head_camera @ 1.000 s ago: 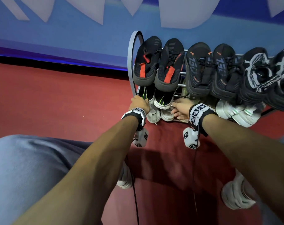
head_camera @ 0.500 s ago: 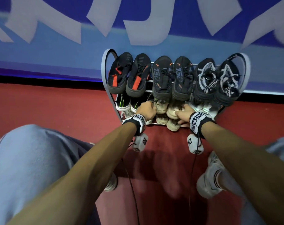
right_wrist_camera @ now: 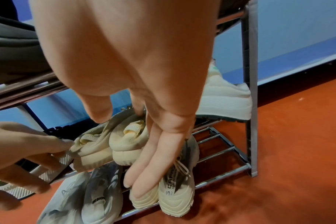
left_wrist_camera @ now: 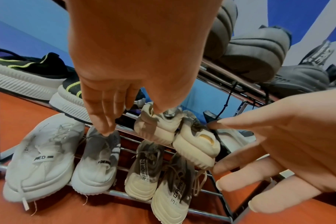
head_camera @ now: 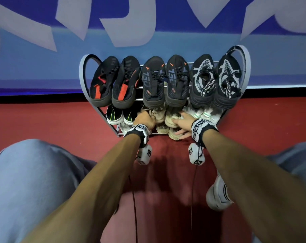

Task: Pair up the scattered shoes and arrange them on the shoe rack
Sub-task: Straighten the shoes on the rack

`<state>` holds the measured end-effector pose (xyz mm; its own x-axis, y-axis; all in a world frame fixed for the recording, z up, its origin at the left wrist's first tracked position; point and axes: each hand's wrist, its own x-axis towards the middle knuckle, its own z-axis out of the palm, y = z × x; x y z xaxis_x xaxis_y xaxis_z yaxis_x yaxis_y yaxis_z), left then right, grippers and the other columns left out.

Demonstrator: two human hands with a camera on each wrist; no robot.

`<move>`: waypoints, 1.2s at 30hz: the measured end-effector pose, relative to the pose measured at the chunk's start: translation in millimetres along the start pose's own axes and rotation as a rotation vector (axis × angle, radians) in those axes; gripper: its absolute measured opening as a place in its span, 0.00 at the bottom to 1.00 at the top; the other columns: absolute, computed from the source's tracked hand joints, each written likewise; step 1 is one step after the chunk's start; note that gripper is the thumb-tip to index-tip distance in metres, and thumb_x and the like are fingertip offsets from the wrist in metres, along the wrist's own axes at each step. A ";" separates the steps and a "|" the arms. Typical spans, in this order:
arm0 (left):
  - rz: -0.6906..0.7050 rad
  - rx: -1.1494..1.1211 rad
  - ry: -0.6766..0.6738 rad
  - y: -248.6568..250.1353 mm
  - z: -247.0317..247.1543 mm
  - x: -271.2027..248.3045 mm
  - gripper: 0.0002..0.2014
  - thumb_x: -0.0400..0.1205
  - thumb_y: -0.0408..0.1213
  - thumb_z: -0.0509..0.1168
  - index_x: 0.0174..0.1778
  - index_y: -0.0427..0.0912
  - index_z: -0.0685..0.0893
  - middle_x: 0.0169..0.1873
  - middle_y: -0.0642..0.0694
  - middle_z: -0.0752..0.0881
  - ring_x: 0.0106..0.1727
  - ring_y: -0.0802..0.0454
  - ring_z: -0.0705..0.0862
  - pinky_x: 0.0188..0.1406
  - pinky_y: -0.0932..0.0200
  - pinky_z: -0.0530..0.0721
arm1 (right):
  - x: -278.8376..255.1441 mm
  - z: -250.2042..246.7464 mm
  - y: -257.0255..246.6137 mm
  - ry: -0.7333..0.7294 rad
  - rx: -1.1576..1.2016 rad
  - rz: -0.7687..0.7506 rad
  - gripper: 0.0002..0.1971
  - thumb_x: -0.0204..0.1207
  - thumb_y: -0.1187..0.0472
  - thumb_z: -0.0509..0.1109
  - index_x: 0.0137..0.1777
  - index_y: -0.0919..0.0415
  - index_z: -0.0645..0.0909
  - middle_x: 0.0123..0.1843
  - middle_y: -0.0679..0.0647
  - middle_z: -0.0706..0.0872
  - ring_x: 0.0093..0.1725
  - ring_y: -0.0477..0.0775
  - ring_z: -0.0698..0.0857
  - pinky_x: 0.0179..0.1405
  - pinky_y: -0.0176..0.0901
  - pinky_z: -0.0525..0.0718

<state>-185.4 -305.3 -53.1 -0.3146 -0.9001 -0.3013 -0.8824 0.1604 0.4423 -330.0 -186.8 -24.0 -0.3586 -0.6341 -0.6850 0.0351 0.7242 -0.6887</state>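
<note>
The shoe rack (head_camera: 82, 72) stands against the blue wall, with three black pairs on its top shelf. On the middle shelf a beige pair sits heel out: left shoe (left_wrist_camera: 153, 131), right shoe (left_wrist_camera: 197, 150). My left hand (head_camera: 145, 118) reaches under the top shelf. Its thumb (left_wrist_camera: 157, 109) presses the left shoe's heel collar and its fingers (left_wrist_camera: 105, 121) hang straight. My right hand (head_camera: 183, 120) lies on the right beige shoe (right_wrist_camera: 125, 145) with fingers (right_wrist_camera: 159, 151) straight down its side and thumb (right_wrist_camera: 100, 109) over the laces.
The middle shelf also holds a black and green pair (left_wrist_camera: 29, 72) at left and a white pair (right_wrist_camera: 220, 97) at right. A white pair (left_wrist_camera: 42, 163) and a beige-grey pair (left_wrist_camera: 144, 174) fill the bottom shelf, whose right rails (right_wrist_camera: 220, 145) are bare. My knees and foot (head_camera: 217, 197) flank the red floor.
Both hands have moved right along the rack, from its left end to the beige pair on the middle shelf. The head view now takes in the whole rack.
</note>
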 end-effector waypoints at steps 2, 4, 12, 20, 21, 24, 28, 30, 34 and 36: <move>-0.009 -0.011 -0.003 -2.4 3.8 6.5 0.27 0.86 0.45 0.61 0.75 0.29 0.69 0.70 0.27 0.80 0.70 0.28 0.81 0.64 0.44 0.80 | 5.7 3.6 1.1 -0.050 0.040 0.040 0.37 0.83 0.53 0.67 0.86 0.42 0.51 0.82 0.70 0.67 0.67 0.78 0.80 0.59 0.78 0.80; -0.008 -0.038 -0.005 -1.4 5.4 10.2 0.26 0.87 0.45 0.60 0.74 0.28 0.71 0.68 0.26 0.82 0.69 0.28 0.81 0.63 0.45 0.81 | 9.5 6.0 2.0 -0.056 0.067 0.062 0.37 0.82 0.53 0.68 0.86 0.41 0.51 0.80 0.68 0.72 0.70 0.76 0.76 0.56 0.71 0.85; -0.026 -0.119 -0.011 4.7 16.1 14.4 0.21 0.86 0.41 0.65 0.68 0.28 0.80 0.67 0.27 0.83 0.69 0.29 0.82 0.65 0.46 0.80 | 20.8 18.6 8.7 0.003 0.103 0.042 0.45 0.77 0.45 0.74 0.86 0.38 0.48 0.68 0.54 0.84 0.53 0.57 0.91 0.46 0.55 0.92; -0.207 -0.384 0.011 -0.2 36.3 40.5 0.33 0.74 0.50 0.75 0.70 0.34 0.78 0.63 0.34 0.87 0.61 0.35 0.88 0.61 0.46 0.88 | 21.3 15.6 21.1 0.057 0.015 -0.067 0.36 0.72 0.41 0.78 0.77 0.37 0.64 0.58 0.53 0.87 0.40 0.53 0.90 0.49 0.59 0.92; -0.232 -0.436 0.007 -4.2 43.1 51.9 0.33 0.68 0.52 0.76 0.66 0.37 0.81 0.58 0.37 0.90 0.54 0.38 0.91 0.54 0.46 0.91 | 21.5 14.2 21.8 0.056 0.015 -0.081 0.35 0.71 0.40 0.78 0.76 0.38 0.66 0.55 0.52 0.87 0.41 0.54 0.91 0.50 0.58 0.92; -0.235 -0.535 0.006 -12.9 55.8 77.6 0.25 0.61 0.49 0.78 0.53 0.44 0.89 0.46 0.42 0.93 0.45 0.41 0.93 0.46 0.44 0.94 | 23.9 10.2 23.2 0.020 0.064 -0.084 0.41 0.67 0.37 0.80 0.77 0.39 0.65 0.58 0.50 0.87 0.41 0.50 0.93 0.43 0.46 0.93; -0.197 -0.667 -0.044 -22.0 62.2 94.5 0.27 0.61 0.50 0.79 0.54 0.41 0.91 0.46 0.42 0.93 0.47 0.42 0.93 0.47 0.41 0.94 | 28.6 9.9 25.8 -0.032 0.227 -0.066 0.52 0.70 0.40 0.80 0.87 0.40 0.50 0.57 0.55 0.88 0.45 0.52 0.93 0.41 0.44 0.91; -0.217 -0.720 -0.029 -33.2 75.3 111.3 0.29 0.58 0.59 0.79 0.50 0.44 0.91 0.41 0.45 0.94 0.43 0.43 0.94 0.46 0.37 0.93 | 25.7 9.5 25.2 -0.086 0.313 -0.074 0.53 0.72 0.41 0.79 0.87 0.41 0.47 0.63 0.52 0.84 0.51 0.54 0.93 0.51 0.49 0.91; -0.190 -0.902 -0.053 -6.7 39.1 64.6 0.27 0.63 0.52 0.77 0.53 0.37 0.90 0.45 0.40 0.94 0.40 0.42 0.95 0.43 0.40 0.93 | 19.8 11.1 20.1 -0.208 0.462 -0.074 0.42 0.72 0.39 0.78 0.81 0.38 0.57 0.72 0.50 0.81 0.57 0.56 0.91 0.61 0.58 0.87; -0.174 -1.010 -0.074 13.3 10.1 29.8 0.23 0.71 0.43 0.76 0.56 0.31 0.88 0.47 0.35 0.93 0.41 0.42 0.94 0.38 0.51 0.92 | 23.2 11.6 20.3 -0.178 0.484 -0.067 0.40 0.72 0.40 0.78 0.80 0.43 0.61 0.70 0.58 0.83 0.56 0.56 0.92 0.60 0.57 0.88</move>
<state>-210.0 -325.9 -64.7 -0.2616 -0.8454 -0.4657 -0.2227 -0.4166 0.8814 -326.9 -189.9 -56.6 -0.2118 -0.7414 -0.6367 0.4604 0.4990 -0.7342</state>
